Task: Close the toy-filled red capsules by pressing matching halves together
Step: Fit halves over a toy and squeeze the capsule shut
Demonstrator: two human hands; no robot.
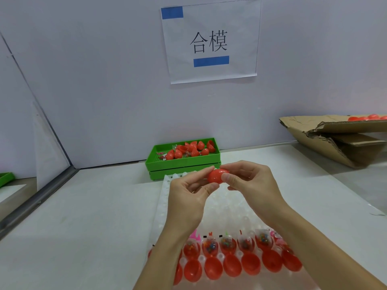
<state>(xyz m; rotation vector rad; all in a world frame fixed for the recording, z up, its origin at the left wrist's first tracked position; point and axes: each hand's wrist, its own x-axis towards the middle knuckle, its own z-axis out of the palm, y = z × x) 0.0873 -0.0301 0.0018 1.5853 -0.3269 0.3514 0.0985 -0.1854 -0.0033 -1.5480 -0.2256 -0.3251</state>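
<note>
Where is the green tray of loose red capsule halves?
In the head view, the green tray sits centre, against the back wall, just beyond both hands.

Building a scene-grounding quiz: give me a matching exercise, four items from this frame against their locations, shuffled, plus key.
Items:
1. red capsule
2. green tray
3. cardboard box
4. open red halves

Places:
A. far right of the table
B. near row of the white holder
C. pinched between left hand and right hand
D. against the back wall, centre

Pairs: 1-C, 2-D, 3-A, 4-B
</note>
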